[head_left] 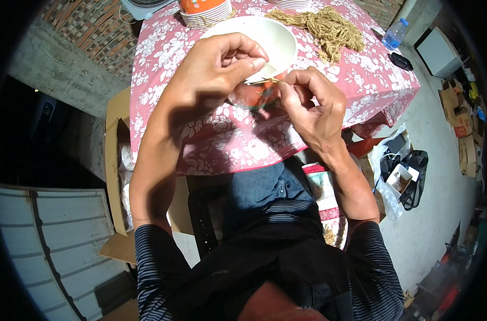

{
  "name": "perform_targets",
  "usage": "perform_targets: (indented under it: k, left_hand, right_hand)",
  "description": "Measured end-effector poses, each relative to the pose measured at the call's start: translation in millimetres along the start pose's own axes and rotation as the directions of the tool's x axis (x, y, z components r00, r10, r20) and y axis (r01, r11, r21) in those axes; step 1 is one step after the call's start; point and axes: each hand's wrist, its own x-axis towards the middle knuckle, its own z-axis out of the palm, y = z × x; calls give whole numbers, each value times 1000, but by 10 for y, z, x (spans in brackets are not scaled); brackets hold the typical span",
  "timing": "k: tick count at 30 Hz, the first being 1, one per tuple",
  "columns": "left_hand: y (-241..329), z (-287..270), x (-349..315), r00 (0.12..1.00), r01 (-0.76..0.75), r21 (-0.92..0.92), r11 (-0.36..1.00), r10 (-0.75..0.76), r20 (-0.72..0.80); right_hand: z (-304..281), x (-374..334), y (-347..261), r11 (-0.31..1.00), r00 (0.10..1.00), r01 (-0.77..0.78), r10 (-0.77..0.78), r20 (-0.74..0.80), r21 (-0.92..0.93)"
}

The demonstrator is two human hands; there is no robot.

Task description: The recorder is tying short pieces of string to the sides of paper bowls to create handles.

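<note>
A large paper bowl, white inside with an orange printed outer wall, is tilted on its side at the near edge of the table, its opening facing away from me. My left hand is closed above the bowl's near rim, thumb and forefinger pinched together; what lies between the tips is too small to make out. Just right of it, my right hand pinches a thin tan string at the rim. The string's path behind my fingers is hidden.
A flowered pink cloth covers the table. Stacked paper bowls, a bundle of tan strings, a water bottle and a black object stand farther back. Cardboard boxes stand left; bagged items lie right.
</note>
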Motion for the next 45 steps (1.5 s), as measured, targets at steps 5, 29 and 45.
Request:
perform_targets:
  k: [5, 29, 45]
  left_hand:
    - [21, -7, -58, 994, 109, 118, 987, -111, 12]
    - [-8, 238, -132, 782, -408, 730, 549, 623, -32]
    - [-232, -932, -186, 945, -318, 657, 683, 287, 159]
  right_hand:
    - [-44, -24, 17, 936, 953, -301, 300, 30, 186]
    - [-658, 701, 79, 583, 884, -442, 414, 220, 682]
    - [-844, 1054, 241, 526, 818, -575, 347, 459, 627]
